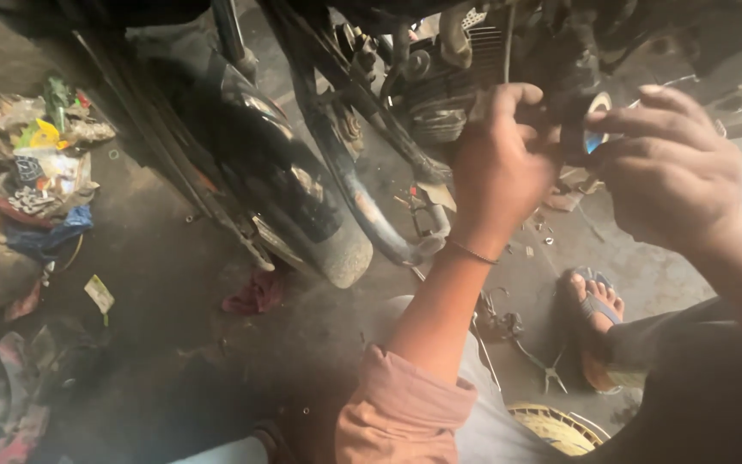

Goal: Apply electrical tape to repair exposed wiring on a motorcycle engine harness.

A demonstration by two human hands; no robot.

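Crouching beside one motorcycle (319, 172), the person works with two hands raised near its engine (440, 94). One heap of litter (36, 172) lies far left, one red rag (255, 292) on the floor. The left hand (495, 163) is curled, pinching something I cannot make out. The right hand (667, 167) grips one roll of black tape (586, 129). One sandalled foot (594, 301) rests below.

Left hand (498, 163) and right hand (667, 167) grip a black tape roll (584, 129) beside motorcycle engine (440, 82), pliers (547, 371) on floor (173, 283).
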